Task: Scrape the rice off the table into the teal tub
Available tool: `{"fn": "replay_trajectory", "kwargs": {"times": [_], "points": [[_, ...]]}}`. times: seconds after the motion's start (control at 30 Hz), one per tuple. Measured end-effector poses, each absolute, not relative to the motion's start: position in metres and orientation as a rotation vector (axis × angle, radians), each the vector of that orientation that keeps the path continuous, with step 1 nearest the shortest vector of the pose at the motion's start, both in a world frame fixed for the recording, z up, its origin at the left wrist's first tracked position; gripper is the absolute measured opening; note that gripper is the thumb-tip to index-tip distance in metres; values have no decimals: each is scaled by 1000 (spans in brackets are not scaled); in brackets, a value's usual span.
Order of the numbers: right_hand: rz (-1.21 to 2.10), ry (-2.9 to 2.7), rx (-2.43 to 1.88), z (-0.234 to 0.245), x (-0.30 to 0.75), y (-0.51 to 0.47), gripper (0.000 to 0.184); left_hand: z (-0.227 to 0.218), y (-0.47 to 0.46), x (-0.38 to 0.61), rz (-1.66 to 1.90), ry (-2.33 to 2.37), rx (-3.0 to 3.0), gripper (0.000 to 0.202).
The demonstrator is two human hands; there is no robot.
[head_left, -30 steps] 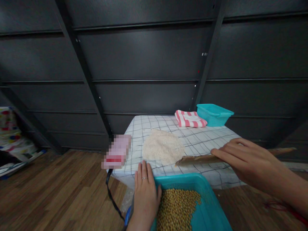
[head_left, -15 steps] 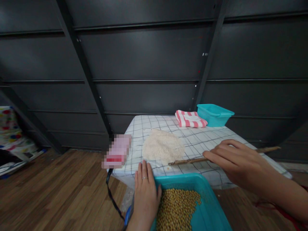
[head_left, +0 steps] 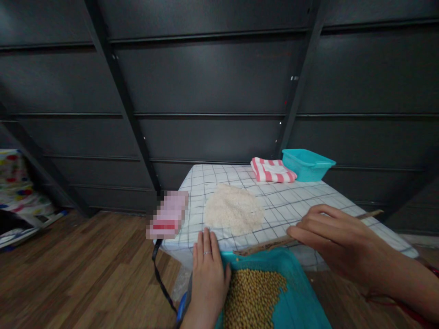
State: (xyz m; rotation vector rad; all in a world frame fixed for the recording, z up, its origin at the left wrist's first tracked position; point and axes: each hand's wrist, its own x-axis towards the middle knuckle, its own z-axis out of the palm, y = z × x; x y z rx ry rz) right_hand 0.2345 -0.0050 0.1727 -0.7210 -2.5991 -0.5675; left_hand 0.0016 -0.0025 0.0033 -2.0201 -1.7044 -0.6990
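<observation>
My right hand (head_left: 329, 242) grips a thin, rough wooden stick (head_left: 264, 246) between thumb and fingers. Its near tip crosses the far rim of a turquoise plastic basin (head_left: 305, 292). Inside the basin lies a heap of yellow-brown soybeans (head_left: 255, 297); a small bean-like speck (head_left: 237, 259) shows by the far wall, just under the stick's tip. Flat along the basin's left rim rests my left hand (head_left: 209, 274), a ring on one finger, fingers straight and thumb on the inner side. Beyond the fingertips is a mound of pale, whitish grains (head_left: 235, 209) on the table.
A checked white cloth covers the table (head_left: 291, 201). Towards the back right stand a folded red-and-white striped towel (head_left: 273, 170) and a second turquoise basin (head_left: 307, 165). At the left edge a blurred-out pink object (head_left: 168, 214) has a black strap hanging down. Dark wall panels rise behind.
My right hand has drawn the stick's tip off the cloth, towards me and over the basin's rim. The small speck has gone from the cloth to inside the basin. My left hand stays put.
</observation>
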Motion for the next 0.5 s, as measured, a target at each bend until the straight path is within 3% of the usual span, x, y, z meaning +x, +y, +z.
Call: {"fn": "replay_trajectory", "kwargs": {"times": [0.1,0.33,0.5], "points": [[-618,-2586,-729,177,240,-6,29,4,-3,1,-676,-1692,-2017,59],[-1207,-2283,-816,185,238,51,33,-3,-2,-5,-623,-1655,-2070,65],[-1053,-2358,-1014,173,207,119,34,-4,-1,-1,-686,-1703,-1999,60]]}}
